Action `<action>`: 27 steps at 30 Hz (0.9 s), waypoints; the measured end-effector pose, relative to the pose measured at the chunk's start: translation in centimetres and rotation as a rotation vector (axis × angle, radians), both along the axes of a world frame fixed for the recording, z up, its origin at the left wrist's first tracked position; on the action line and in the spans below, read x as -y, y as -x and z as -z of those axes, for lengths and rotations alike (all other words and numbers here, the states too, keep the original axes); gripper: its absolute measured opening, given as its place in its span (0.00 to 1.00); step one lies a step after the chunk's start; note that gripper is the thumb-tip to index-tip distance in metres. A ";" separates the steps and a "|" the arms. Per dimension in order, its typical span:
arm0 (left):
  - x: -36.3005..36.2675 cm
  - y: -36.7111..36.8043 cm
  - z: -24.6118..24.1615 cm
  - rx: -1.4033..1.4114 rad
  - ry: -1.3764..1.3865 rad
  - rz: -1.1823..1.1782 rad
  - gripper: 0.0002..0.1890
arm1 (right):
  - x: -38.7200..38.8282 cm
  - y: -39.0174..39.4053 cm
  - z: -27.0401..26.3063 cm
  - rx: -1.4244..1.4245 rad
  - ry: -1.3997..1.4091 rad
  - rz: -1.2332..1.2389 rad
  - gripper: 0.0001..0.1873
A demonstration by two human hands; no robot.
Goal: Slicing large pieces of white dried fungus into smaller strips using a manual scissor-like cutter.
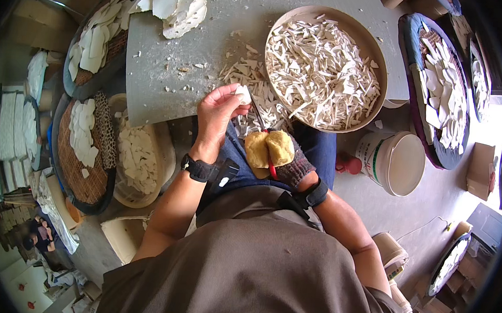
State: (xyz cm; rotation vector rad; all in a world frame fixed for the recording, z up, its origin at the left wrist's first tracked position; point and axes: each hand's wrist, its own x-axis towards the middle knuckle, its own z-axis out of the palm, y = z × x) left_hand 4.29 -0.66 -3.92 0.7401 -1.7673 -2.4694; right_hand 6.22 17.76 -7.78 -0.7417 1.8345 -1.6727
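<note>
Between the thumb and fingers of my left hand [221, 111] is a small white slice [243, 95], dry and brittle-looking. My right hand [297, 164], in a dark knitted glove, grips a pair of scissors [258, 112] with red handles wrapped in yellow padding. The dark blades point up toward the slice and touch or nearly touch its right edge. White cut strips [266, 101] lie heaped just beyond my hands. To the right of them, a round shallow tray [378, 95] is full of similar narrow strips. Larger white slices [178, 3] are stacked farther back on the grey table [161, 63].
Left of me, woven trays [81, 175] carry white slices, beside a plastic tub [163, 159] of broken pieces. A white bucket [403, 165] stands on the floor at right, below a cloth-rimmed tray [428, 125] of slices. Another person [42, 233] is at far lower left.
</note>
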 end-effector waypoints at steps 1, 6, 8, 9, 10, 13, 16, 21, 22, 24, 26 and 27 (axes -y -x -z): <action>-0.1 0.1 0.1 0.000 0.000 0.003 0.14 | 0.0 -0.2 0.6 0.049 0.032 0.029 0.20; 0.2 0.0 0.5 -0.072 0.054 0.049 0.10 | -0.1 0.1 -0.7 0.121 0.080 0.027 0.20; 0.3 -0.1 0.3 -0.087 0.088 0.101 0.11 | -0.1 0.7 -1.7 -0.272 -0.070 -0.041 0.20; 0.3 -0.1 0.1 -0.104 0.122 0.157 0.11 | -0.1 0.7 -1.5 -0.272 -0.071 -0.038 0.20; 0.3 0.0 -0.1 -0.104 0.121 0.161 0.11 | -0.1 0.6 -0.9 -0.243 -0.034 -0.029 0.21; 0.3 0.1 -0.4 -0.052 0.114 0.142 0.11 | -0.2 0.6 -1.0 -0.186 0.001 -0.029 0.21; -0.2 0.3 0.2 -0.103 0.027 -0.046 0.12 | -0.2 -0.1 0.5 -0.048 0.038 0.000 0.20; -0.2 0.4 0.5 -0.066 -0.016 -0.071 0.12 | -0.5 -0.3 0.4 0.269 0.058 0.066 0.15; -0.2 0.5 0.3 -0.065 -0.010 -0.060 0.11 | -0.6 -0.1 0.4 0.192 0.001 0.036 0.15; -0.2 0.5 0.1 -0.056 -0.001 -0.050 0.11 | -0.6 0.1 0.0 0.114 -0.057 0.004 0.15; -0.2 0.6 -0.2 -0.049 0.008 -0.041 0.12 | -0.2 0.4 -0.7 0.030 0.050 -0.013 0.15; -0.2 0.6 -0.3 -0.050 0.003 0.001 0.12 | -0.2 0.4 -0.6 0.030 0.049 -0.013 0.15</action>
